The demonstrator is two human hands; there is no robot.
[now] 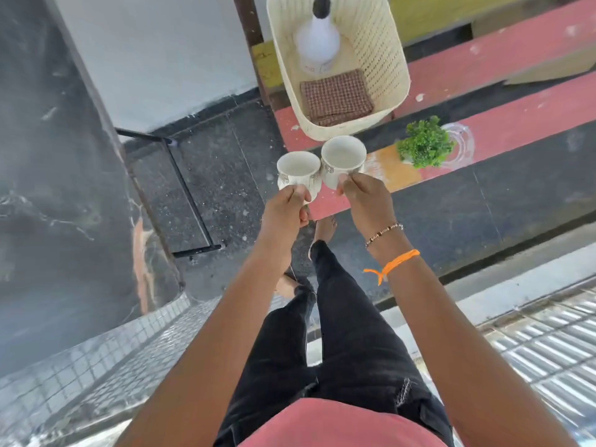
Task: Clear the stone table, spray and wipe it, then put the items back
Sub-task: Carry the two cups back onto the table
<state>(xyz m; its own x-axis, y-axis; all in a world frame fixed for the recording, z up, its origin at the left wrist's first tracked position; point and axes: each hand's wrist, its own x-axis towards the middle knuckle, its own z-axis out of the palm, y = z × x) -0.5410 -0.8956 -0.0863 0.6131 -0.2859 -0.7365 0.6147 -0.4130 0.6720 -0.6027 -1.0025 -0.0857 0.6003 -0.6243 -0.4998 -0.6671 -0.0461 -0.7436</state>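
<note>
Left hand [285,204] fingers closed on left cup [298,171], empty. Right hand [364,198] fingers closed on right cup [342,159], empty; cups touching, held above red bench [483,130]. Beyond: plant [424,145] on bench. Basket [383,56] holds folded checked cloth [335,96], spray bottle [317,43]. Stone desk [58,188] at left.

Dark speckled stone floor [225,175] in daylight, pale grey wall [154,56] behind, black metal frame [190,195] standing on the floor, red painted bench slats [503,59] with chipped patches, small-tiled ledge [106,356] lower left, ribbed metal sheet [554,346] lower right
</note>
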